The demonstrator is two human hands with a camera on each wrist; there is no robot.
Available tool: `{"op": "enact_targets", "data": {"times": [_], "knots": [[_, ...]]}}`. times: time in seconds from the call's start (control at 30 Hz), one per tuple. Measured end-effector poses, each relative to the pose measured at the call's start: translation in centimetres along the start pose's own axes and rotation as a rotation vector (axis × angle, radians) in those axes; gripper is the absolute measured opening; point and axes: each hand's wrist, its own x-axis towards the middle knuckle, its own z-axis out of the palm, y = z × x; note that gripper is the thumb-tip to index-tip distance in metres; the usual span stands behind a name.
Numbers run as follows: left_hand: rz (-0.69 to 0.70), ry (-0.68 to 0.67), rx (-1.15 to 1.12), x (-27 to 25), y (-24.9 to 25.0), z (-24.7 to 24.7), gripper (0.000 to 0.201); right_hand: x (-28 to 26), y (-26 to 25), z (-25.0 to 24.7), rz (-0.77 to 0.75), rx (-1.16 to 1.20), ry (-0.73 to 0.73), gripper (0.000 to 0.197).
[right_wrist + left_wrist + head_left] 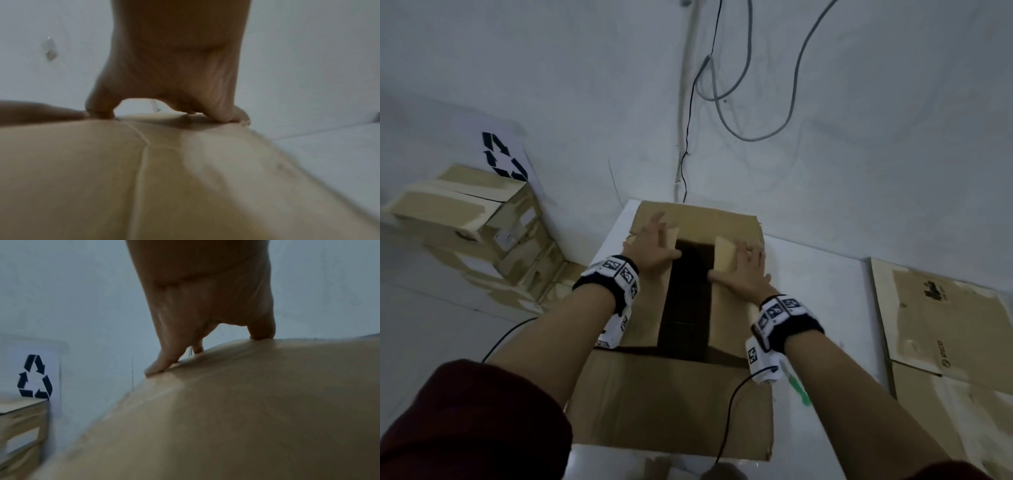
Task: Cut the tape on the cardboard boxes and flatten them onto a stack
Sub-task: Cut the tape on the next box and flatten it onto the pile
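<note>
We press both palms on the open brown cardboard box [671,342] lying on the white table [822,274]. Our left hand [654,245] spreads straight fingers on the flap left of the box's dark opening; our right hand [744,270] lies flat on the flap right of it, gripping nothing. This likely spreads the flaps for flattening. Right of the box wait flattened brown cardboard sheets [941,325].
</note>
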Motion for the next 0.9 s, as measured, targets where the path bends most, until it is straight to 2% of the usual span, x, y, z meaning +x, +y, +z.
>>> {"op": "enact_targets", "data": {"times": [0.07,0.13,0.2,0.23,0.27,0.33,0.4,0.47,0.53,0.57,0.63,0.7,0.77,0.8,0.9], "knots": [[0.011,0.022,-0.131,-1.2,0.9,-1.8,0.087,-1.9,0.4,-2.1,-0.085,0.348,0.01,0.111],[0.0,0.083,-0.119,-2.8,1.6,-3.5,0.072,-3.8,1.5,-3.9,-0.102,0.662,0.042,0.077],[0.001,0.194,-0.069,-4.6,1.8,-5.3,0.064,-5.4,3.4,-5.5,-0.082,0.805,0.122,0.043],[0.004,0.256,-0.028,-5.5,1.7,-6.1,0.062,-6.0,4.8,-6.2,-0.067,0.807,0.177,0.035],[0.0,0.299,0.033,-6.2,1.2,-7.0,0.064,-6.4,6.4,-6.7,-0.054,0.775,0.217,0.033],[-0.039,0.293,0.223,-7.8,-0.4,-8.7,0.081,-7.7,9.8,-7.5,-0.057,0.647,0.249,0.035],[-0.113,0.267,0.481,-9.9,-2.5,-9.6,0.096,-9.2,12.8,-7.0,-0.06,0.464,0.281,0.061],[-0.15,0.23,0.726,-12.6,-4.8,-8.5,0.098,-11.4,14.2,-5.0,-0.017,0.389,0.302,0.077],[-0.145,0.177,0.795,-14.0,-7.0,-6.3,0.089,-12.4,14.2,-2.5,0.001,0.334,0.351,0.074],[-0.126,0.179,0.718,-15.0,-8.1,-4.9,0.082,-13.4,13.8,-1.2,-0.019,0.29,0.365,0.069],[-0.128,0.234,0.375,-16.7,-9.3,-2.1,0.066,-15.2,12.7,1.3,-0.156,0.225,0.362,0.046],[-0.193,0.254,0.023,-18.2,-9.4,0.3,0.068,-16.8,11.7,4.0,-0.229,0.3,0.298,0.036],[-0.264,0.222,-0.246,-19.5,-9.5,2.4,0.078,-18.2,10.8,6.5,-0.136,0.505,0.182,0.049],[-0.273,0.222,-0.353,-19.9,-9.7,3.0,0.076,-18.3,10.8,7.6,-0.095,0.527,0.156,0.06],[-0.273,0.231,-0.383,-20.3,-10.3,3.5,0.056,-18.1,10.6,8.8,-0.079,0.445,0.168,0.077]]}}
